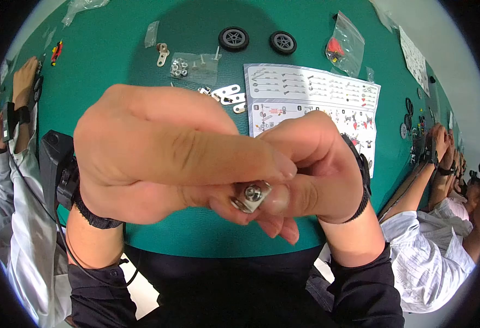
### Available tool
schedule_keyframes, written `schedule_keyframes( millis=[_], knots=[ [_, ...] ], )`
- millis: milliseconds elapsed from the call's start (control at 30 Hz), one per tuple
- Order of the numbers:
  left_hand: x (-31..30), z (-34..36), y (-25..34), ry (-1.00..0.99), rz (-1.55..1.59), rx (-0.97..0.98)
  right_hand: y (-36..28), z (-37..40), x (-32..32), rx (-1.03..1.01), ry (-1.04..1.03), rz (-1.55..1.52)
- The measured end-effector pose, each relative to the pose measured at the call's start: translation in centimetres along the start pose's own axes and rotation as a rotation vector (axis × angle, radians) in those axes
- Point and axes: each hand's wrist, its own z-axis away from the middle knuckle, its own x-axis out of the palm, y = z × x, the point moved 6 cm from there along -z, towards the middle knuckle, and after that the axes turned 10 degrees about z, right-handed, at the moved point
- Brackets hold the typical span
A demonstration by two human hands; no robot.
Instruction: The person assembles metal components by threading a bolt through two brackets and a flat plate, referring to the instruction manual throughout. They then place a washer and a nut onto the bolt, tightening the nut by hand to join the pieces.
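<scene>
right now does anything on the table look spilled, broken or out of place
Nothing stands out. The left hand and right hand pinch a small bracket with a bolt in it; behind them the two wheels lie flat, the nuts sit bagged, and the strips lie loose beside the sheet.

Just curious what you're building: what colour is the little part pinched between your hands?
Shiny silver metal; the part shows best in the head view.

Both hands were raised close before the camera: the left hand curled with its forefinger stretched rightward, the right hand curled against it, fingertips pinched tightly together.
</scene>
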Motion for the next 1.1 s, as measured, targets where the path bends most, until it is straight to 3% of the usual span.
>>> schedule_keyframes(
  millis=[133,333,533,867,1100],
  knots=[
    [-0.3,-0.4,0.1,-0.007,-0.088,-0.024,0.1,-0.1,-0.2,0.023,0.011,-0.018],
    [-0.7,0.3,-1.6,0.153,0.056,-0.107,-0.5,0.0,-0.9,-0.097,0.077,0.12],
    [-0.9,0.7,-1.2,0.157,0.03,-0.241,-1.4,0.4,-1.1,-0.225,0.183,0.415],
    [-0.7,0.5,-0.8,0.012,-0.195,-0.081,-2.9,0.8,-0.7,-0.598,0.284,0.94],
    [-0.7,0.4,-0.7,-0.03,-0.248,-0.069,-3.4,1.2,-0.3,-0.698,0.306,1.146]
  ],
)
